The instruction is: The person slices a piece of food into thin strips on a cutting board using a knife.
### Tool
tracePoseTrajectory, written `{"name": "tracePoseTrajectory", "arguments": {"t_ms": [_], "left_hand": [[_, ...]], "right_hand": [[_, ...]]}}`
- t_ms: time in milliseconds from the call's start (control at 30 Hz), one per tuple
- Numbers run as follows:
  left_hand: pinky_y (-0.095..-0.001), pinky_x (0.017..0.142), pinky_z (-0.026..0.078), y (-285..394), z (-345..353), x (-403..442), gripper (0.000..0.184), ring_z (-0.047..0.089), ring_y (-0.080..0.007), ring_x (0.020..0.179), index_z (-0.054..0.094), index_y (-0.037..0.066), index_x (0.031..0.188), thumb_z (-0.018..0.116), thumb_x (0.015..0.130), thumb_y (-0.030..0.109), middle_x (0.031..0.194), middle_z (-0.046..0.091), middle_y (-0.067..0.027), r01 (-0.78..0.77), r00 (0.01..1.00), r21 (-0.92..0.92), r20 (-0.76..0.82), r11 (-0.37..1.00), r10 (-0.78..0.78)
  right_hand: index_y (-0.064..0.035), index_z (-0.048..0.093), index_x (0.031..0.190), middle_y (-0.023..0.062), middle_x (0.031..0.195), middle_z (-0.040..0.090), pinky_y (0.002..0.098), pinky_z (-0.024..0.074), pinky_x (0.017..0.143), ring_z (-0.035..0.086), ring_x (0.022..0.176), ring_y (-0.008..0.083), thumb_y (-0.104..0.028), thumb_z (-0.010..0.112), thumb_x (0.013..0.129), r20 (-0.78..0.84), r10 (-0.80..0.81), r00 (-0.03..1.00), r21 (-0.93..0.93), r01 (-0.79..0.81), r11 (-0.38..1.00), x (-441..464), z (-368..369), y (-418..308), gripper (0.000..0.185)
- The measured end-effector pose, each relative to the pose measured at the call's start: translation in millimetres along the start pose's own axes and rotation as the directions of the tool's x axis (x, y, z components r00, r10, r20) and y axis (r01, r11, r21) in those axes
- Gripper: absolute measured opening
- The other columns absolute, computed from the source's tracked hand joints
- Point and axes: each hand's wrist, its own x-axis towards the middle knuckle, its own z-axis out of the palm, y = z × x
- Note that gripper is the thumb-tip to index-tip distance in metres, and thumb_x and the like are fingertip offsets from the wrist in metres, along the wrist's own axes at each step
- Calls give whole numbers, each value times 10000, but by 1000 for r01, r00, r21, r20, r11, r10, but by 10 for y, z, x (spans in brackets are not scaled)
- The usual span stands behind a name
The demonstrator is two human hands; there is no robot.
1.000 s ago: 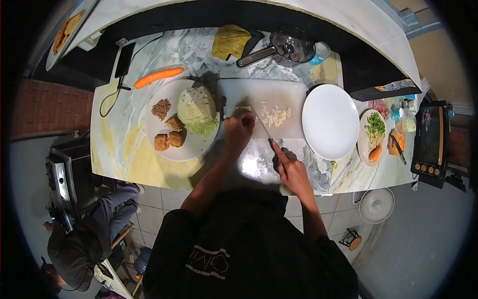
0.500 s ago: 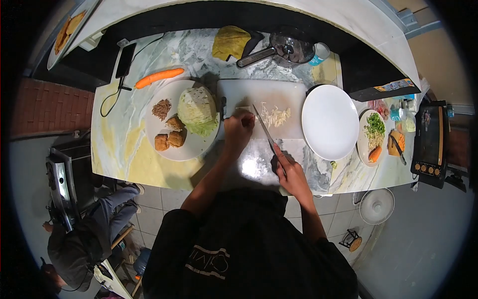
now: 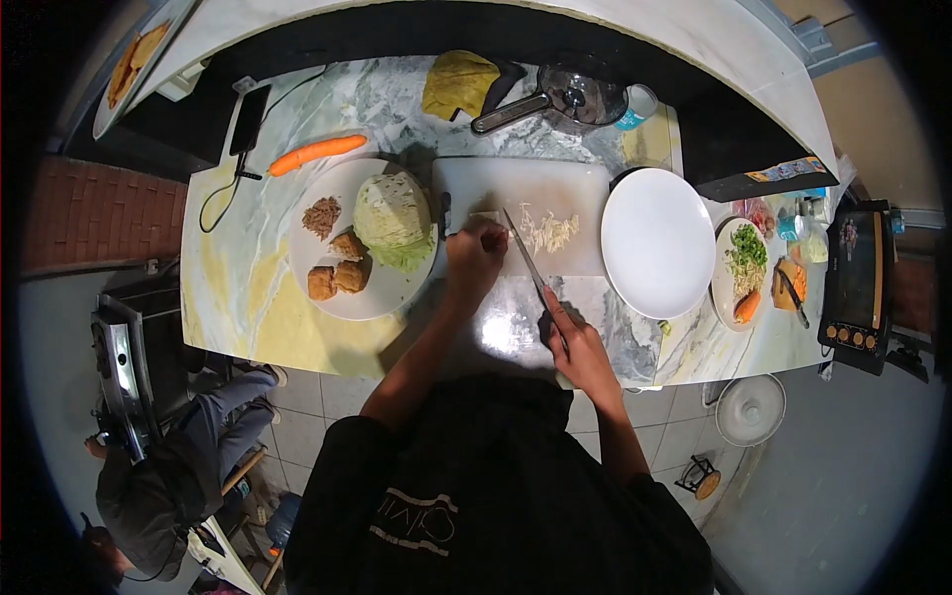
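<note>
- Lying toward the left of the marble counter [image 3: 233, 307], a carrot [image 3: 317, 154] is pointing nearly sideways, its right end slightly farther from the person.
- Round plate [image 3: 382, 302] is holding a cut cabbage [image 3: 394, 218], browned chunks [image 3: 347, 276] and a brown heap [image 3: 320, 218].
- Left hand [image 3: 479, 250]: forearm is angling forward and rightward; bent fingers are bunching over a pale piece [image 3: 485, 215] on the cutting board [image 3: 575, 183]. Fingertips are hiding; cannot tell how they are gripping.
- Knife [image 3: 524, 248]: blade is slanting over the board just right of the left hand, tip pointing away from the person and slightly left, long axis running back to the right hand. Cannot tell whether the edge is touching the piece.
- Pale shreds [image 3: 553, 233] are lying loosely just right of the blade.
- Right hand [image 3: 587, 357]: fingers are wrapping the knife handle, index finger lying along it; forearm is angling forward and leftward. The two hands are staying apart.
- Oval white plate [image 3: 657, 228] is sitting at the board's right edge, long axis running away from the person.
</note>
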Motion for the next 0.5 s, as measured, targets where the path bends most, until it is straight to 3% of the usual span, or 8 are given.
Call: {"name": "tracePoseTrajectory", "arguments": {"t_ms": [400,467,500], "left_hand": [[-310,648,560,1,23,0,95,717,-238,700,670,-3,824,732,757,23,754,700,-140,-118,991,-10,-70,993,117],[-310,654,562,-9,25,-2,101,717,-241,708,668,-7,829,731,756,21,757,701,-137,-115,991,-48,-71,992,112],[-310,654,562,-5,20,3,101,717,-241,708,668,-7,829,731,756,21,757,701,-137,-117,991,-47,-74,992,114]], "right_hand": [[-109,305,1493,244,894,591,461,487,695,596,752,411,46,546,807,-10,-44,999,-108,43,993,-10,63,-37,744],[-84,263,1497,247,1104,567,475,513,777,583,903,421,35,569,765,98,32,995,-198,-12,980,-6,15,-82,802],[-84,263,1497,247,1104,567,475,513,777,583,903,421,35,569,765,98,29,995,-198,-9,980,0,5,-96,802]]}}
